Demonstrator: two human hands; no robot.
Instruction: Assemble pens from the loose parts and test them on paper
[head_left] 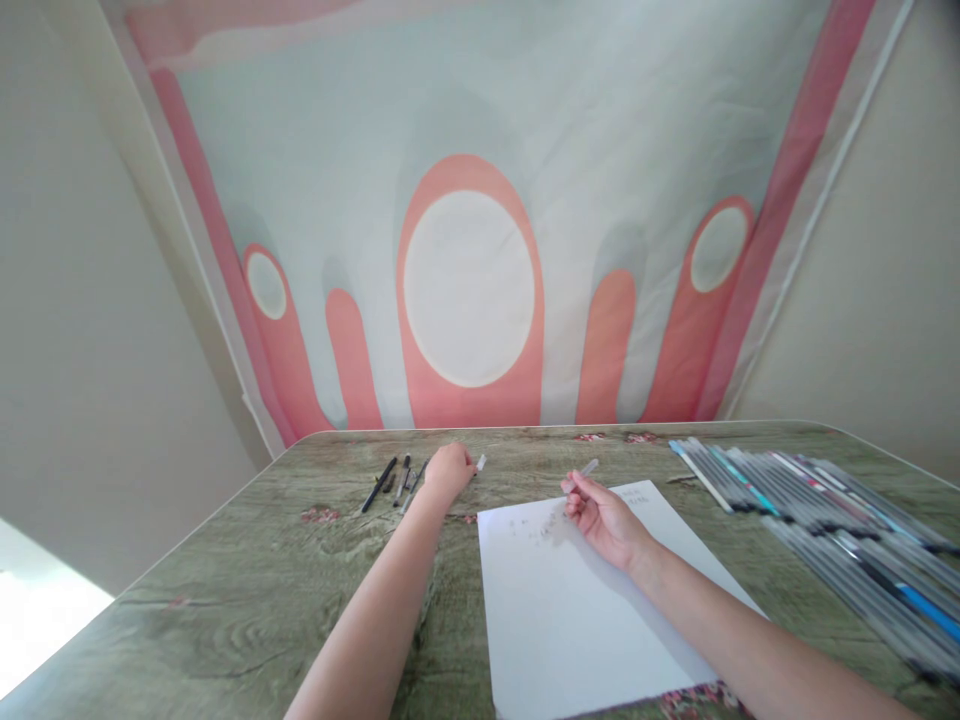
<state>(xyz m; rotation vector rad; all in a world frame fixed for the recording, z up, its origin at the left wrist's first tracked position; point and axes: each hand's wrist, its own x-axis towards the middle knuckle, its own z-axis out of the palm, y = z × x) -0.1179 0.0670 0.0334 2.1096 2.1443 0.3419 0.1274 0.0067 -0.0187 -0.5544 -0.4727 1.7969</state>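
My left hand [450, 470] is over the table left of the paper, its fingers closed on a small whitish piece [481, 463] that shows at the fingertips. Above the upper part of a white sheet of paper [570, 620], my right hand [600, 515] is closed around a clear, slender pen-like tube [590, 467], which points up and to the right. Small dark marks [532, 527] lie on the paper near its upper left. Several dark pens and short pieces [379, 484] rest just left of my left hand.
Many grey pens [795, 490], some with blue or white parts, lie in rows at the right of the wood-patterned table [247, 590]. A thin dark piece [682, 479] is beside them. A pink and pale backdrop [469, 400] rises behind the table's far edge.
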